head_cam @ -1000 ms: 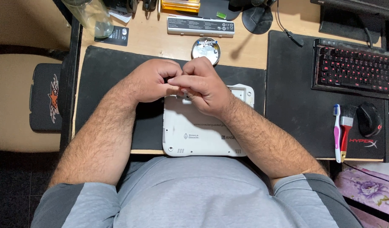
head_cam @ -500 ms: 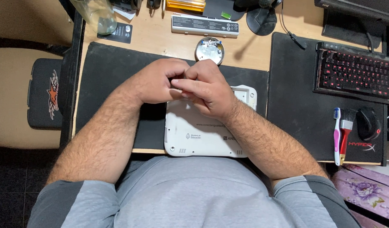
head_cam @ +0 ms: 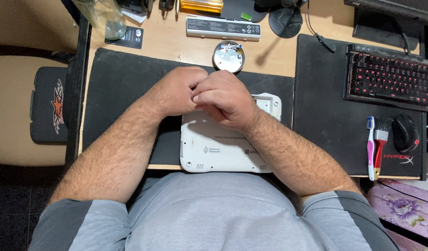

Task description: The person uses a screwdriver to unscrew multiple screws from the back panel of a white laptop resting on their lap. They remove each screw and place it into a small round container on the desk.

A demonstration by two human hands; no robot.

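A small white laptop (head_cam: 223,151) lies upside down on a black desk mat (head_cam: 125,79) at the near edge of the desk. My left hand (head_cam: 177,90) and my right hand (head_cam: 225,100) meet over its far edge, fingers curled and touching each other. Whatever sits between the fingertips is hidden by the knuckles. Both forearms cover the laptop's upper corners. A round metal dish (head_cam: 229,56) with small parts stands just beyond my hands.
A grey battery pack (head_cam: 223,28) lies at the back of the wooden desk. A glass jar (head_cam: 100,16) stands at the back left. To the right are a red-lit keyboard (head_cam: 390,79), a black mouse (head_cam: 404,134), a toothbrush (head_cam: 370,148) and a small paintbrush (head_cam: 380,142).
The view has drifted slightly; my hands stay together over the laptop's far edge with only small finger movements.
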